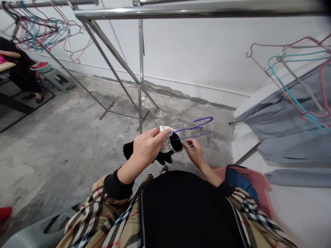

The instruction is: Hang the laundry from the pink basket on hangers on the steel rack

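My left hand (146, 148) is closed around a small black garment (165, 156) with a silvery white patch (166, 139), held at chest height. My right hand (193, 151) pinches the lower wire of a purple wire hanger (196, 128), whose hook points right and away from me. The hanger's near end goes into the garment between my two hands. Both wrists come out of black cuffs under plaid sleeves.
A steel drying rack (141, 69) stands ahead on the concrete floor, its top bar (196, 10) overhead. Coloured hangers (38, 31) hang at the upper left and more hangers (297, 72) at the right above grey cloth (289, 131). A pink basket (258, 186) with blue fabric sits by my right elbow.
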Motion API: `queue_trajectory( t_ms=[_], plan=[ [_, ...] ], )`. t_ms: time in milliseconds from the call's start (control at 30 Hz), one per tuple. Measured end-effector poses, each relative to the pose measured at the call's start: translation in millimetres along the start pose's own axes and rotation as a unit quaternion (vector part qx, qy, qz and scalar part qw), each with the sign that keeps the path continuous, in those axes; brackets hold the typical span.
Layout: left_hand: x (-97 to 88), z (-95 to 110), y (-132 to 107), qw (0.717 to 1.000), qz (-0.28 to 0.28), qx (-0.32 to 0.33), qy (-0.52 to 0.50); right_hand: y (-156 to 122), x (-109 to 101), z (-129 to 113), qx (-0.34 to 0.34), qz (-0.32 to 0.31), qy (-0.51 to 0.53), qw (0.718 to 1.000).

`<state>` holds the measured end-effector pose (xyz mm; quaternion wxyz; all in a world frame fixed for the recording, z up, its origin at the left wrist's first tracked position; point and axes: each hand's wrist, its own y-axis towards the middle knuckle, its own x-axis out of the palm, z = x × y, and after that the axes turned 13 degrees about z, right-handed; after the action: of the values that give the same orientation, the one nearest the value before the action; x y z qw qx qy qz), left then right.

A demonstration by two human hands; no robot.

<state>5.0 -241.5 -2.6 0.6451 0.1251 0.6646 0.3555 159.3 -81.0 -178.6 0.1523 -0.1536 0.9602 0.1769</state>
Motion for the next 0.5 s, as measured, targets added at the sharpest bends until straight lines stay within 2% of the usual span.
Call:
queue_trajectory(
  t_ms=[100,200,333,500],
  plan=[
    [-5.0,6.1,0.7,0.999,0.024,0.037,-0.010,3.1,27.5,12.5,0.093,-0.033,0.026,0.995],
    [-9.1,4.2,-1.4,0.996,0.060,0.069,-0.021,12.2,37.3,21.4,0.225,-0.066,0.102,0.967],
    [-10.7,-16.1,-9.6,0.995,0.087,0.043,-0.036,20.7,17.0,29.9,0.316,-0.075,0.161,0.932],
    [2.5,-47.6,-29.0,0.992,0.090,-0.034,-0.078,29.7,-16.8,29.9,0.377,-0.025,0.250,0.892]
  ],
)
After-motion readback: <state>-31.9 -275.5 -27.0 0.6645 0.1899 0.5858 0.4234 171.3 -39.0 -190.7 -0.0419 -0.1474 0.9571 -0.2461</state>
